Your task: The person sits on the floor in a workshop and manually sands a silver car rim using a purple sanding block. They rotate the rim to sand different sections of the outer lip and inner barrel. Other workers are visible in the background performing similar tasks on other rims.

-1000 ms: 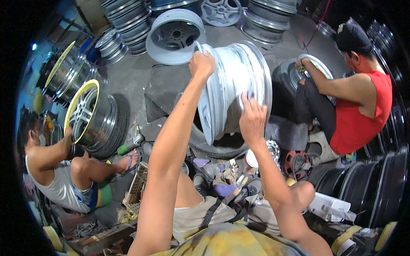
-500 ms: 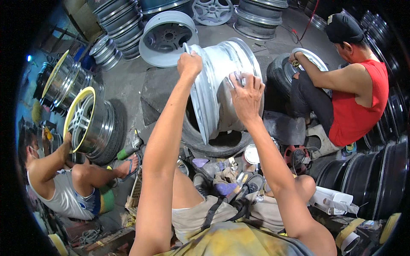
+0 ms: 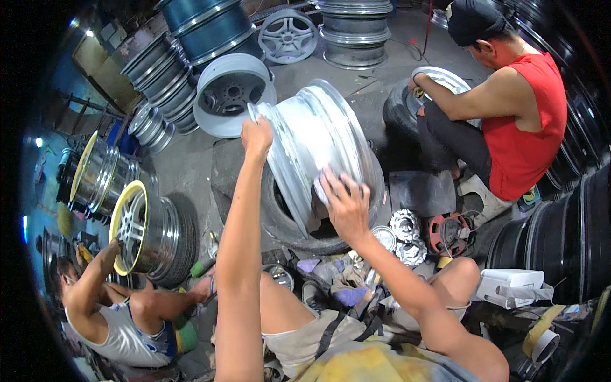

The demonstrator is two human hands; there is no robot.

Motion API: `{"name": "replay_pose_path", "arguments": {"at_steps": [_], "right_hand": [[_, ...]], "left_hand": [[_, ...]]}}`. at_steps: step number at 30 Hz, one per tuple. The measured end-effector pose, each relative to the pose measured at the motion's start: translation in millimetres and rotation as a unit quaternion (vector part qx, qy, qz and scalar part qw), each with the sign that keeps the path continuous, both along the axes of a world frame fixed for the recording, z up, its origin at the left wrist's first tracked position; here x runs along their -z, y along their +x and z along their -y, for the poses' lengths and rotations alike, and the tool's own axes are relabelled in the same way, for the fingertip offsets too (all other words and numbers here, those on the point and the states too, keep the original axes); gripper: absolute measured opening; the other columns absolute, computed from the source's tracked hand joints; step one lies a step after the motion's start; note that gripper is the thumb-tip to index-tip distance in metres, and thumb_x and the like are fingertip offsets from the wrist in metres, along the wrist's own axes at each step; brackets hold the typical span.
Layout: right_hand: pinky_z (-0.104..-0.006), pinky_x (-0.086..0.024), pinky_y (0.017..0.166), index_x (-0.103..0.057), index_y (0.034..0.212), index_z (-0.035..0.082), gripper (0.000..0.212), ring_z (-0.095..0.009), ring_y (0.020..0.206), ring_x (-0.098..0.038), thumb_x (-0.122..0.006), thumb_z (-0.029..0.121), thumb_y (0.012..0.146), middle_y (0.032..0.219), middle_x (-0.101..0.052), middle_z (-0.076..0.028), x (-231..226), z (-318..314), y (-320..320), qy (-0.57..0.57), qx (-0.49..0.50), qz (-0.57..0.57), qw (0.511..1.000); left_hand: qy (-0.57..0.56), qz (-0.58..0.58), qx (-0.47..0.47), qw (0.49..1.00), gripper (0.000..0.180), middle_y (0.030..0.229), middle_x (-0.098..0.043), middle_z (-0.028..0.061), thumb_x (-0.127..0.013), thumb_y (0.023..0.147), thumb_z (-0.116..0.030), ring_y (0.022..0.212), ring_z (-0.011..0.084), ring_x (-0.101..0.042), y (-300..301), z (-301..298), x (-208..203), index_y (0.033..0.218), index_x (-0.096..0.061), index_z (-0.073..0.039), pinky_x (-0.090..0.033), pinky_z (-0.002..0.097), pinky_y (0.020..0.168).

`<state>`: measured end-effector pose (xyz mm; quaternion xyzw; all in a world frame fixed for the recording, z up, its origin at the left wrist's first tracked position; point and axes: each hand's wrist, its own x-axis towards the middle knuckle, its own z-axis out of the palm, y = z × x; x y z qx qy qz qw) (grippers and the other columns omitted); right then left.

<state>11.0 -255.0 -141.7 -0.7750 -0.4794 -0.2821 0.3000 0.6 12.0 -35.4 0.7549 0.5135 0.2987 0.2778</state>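
In front of me a silver-grey wheel rim [image 3: 313, 124] stands tilted on a black tyre [image 3: 375, 213] that lies on the floor. My left hand [image 3: 257, 135] is closed round the upper left edge of the rim. Against the lower, near side of its barrel, my right hand [image 3: 347, 207] presses a small pale lavender pad [image 3: 321, 190] under its fingers. What the pad is made of cannot be told.
On the right a person in red [image 3: 525, 127] handles another wheel [image 3: 445, 83]. A second person [image 3: 124, 331] sits at the left beside a yellow-lipped rim [image 3: 129, 223]. Silver caps [image 3: 407, 224], purple scraps [image 3: 351, 297] and rags lie near my feet. Stacked rims [image 3: 355, 32] stand behind.
My right hand has slid down the barrel toward me with the pad. The left hand keeps its hold on the rim edge. The whole view has shifted.
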Motion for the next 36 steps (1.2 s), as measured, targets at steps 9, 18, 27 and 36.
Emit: {"name": "replay_pose_path", "arguments": {"at_steps": [9,18,27,36], "right_hand": [[-0.0364,-0.054,0.065,-0.055,0.14,0.012,0.059,-0.026,0.07,-0.068,-0.065,0.008,0.082,0.15,-0.05,-0.004,-44.8,-25.9,13.7,-0.027,-0.042,-0.137,0.989],[-0.0358,-0.056,0.055,-0.05,0.146,0.014,0.063,-0.028,0.062,-0.068,-0.06,0.003,0.085,0.153,-0.045,-0.003,-47.9,-33.9,20.1,-0.001,-0.038,-0.13,0.991],[-0.0386,-0.057,0.061,-0.053,0.143,0.012,0.053,-0.034,0.07,-0.069,-0.059,0.007,0.091,0.15,-0.048,-0.005,-43.5,-27.3,18.2,0.014,-0.053,-0.171,0.984],[-0.0401,-0.057,0.06,-0.049,0.145,0.01,0.056,-0.034,0.069,-0.069,-0.06,0.01,0.091,0.153,-0.045,-0.004,-19.6,-3.3,7.0,-0.003,-0.069,-0.164,0.984]], "left_hand": [[-0.024,0.009,0.012,1.0,0.052,0.115,-0.064,0.0356,-0.051,0.097,-0.035,0.114,0.047,-0.061,-0.9,-7.3,5.7,0.109,-0.065,0.013,-0.046,0.0484,0.099],[-0.032,0.031,0.017,0.999,0.051,0.11,-0.065,0.0359,-0.051,0.097,-0.035,0.11,0.048,-0.063,4.9,-3.9,7.7,0.103,-0.066,0.014,-0.047,0.0498,0.097],[-0.002,0.011,0.01,1.0,0.05,0.111,-0.065,0.0348,-0.051,0.097,-0.034,0.11,0.0474,-0.063,7.9,7.0,4.4,0.105,-0.066,0.013,-0.047,0.0505,0.097],[-0.003,0.001,-0.001,1.0,0.048,0.114,-0.065,0.0328,-0.05,0.097,-0.034,0.112,0.0469,-0.062,6.3,12.8,-1.9,0.108,-0.066,0.01,-0.046,0.05,0.098]]}}
